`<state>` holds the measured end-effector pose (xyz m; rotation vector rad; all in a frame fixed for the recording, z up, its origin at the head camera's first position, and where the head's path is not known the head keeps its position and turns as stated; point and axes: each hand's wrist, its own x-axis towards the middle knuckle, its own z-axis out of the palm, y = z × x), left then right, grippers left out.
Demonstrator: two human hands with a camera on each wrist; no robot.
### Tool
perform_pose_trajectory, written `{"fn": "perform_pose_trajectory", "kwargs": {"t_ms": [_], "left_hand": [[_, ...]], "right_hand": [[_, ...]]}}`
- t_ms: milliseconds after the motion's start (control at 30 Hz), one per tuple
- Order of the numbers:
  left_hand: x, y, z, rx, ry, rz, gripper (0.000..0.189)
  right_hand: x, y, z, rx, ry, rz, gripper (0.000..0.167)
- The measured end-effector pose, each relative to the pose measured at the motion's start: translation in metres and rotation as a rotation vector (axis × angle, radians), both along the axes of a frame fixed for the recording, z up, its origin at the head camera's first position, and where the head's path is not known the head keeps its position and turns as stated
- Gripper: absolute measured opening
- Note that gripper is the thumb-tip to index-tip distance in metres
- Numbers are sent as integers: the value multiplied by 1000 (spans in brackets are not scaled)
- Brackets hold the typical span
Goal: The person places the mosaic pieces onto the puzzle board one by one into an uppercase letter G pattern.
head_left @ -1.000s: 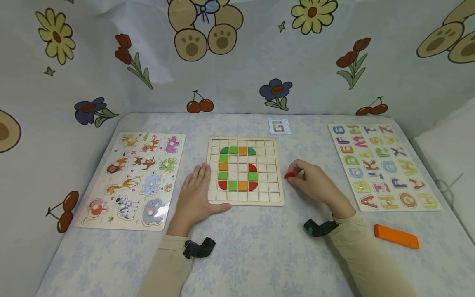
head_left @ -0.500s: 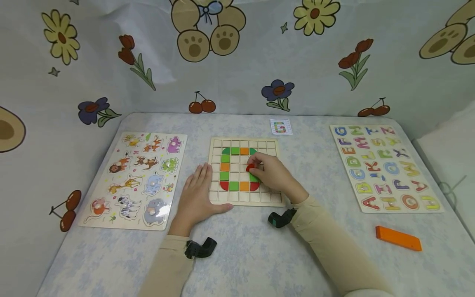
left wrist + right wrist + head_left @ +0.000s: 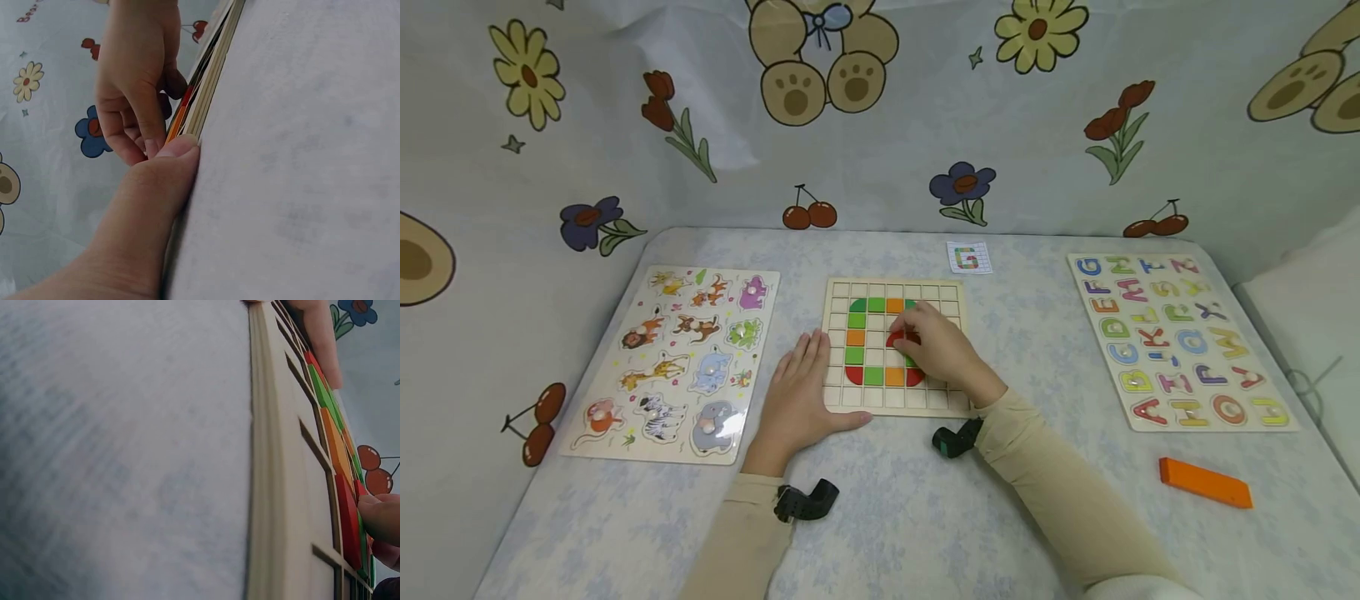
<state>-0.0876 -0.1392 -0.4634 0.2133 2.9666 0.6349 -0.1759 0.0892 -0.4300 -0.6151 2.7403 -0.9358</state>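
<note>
A wooden grid board [image 3: 880,406] lies on the table with green, orange and red tiles set in it. My left hand [image 3: 797,392] rests against its left side, fingers straight. The left thumb [image 3: 177,149] lies along the near edge in the left wrist view. Over the board's middle, my right hand [image 3: 942,343] pinches a small red tile [image 3: 894,338] between thumb and fingers. That tile is at the inner side of the right tile column, partly covered by the fingers. In the right wrist view the right fingertips [image 3: 378,515] are at the tiles.
Behind the board lies a small pattern card [image 3: 970,258]. An animal puzzle board [image 3: 677,358] is on the left, a letter puzzle board [image 3: 1180,342] on the right. An orange block [image 3: 1206,482] lies nearer on the right. A printed cloth [image 3: 865,167] hangs at the back.
My right hand has carried the red tile from right of the board onto its middle, shifting slightly further left in the last half second. My left hand has stayed in place.
</note>
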Motion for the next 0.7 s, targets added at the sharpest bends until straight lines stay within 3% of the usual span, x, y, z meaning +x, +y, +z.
{"fn": "perform_pose_trajectory", "kwargs": {"t_ms": [300,567,700], "left_hand": [[-3,1,-3,-5,-10,1,137],[-2,-2,-8,-4,11,3,137],[0,-3,-10,5,12,11,137]], "right_hand": [[9,6,4,56,13,18,19],[38,22,5,-83,34,-56,24],[51,30,6,-74,104,-65,29]]}}
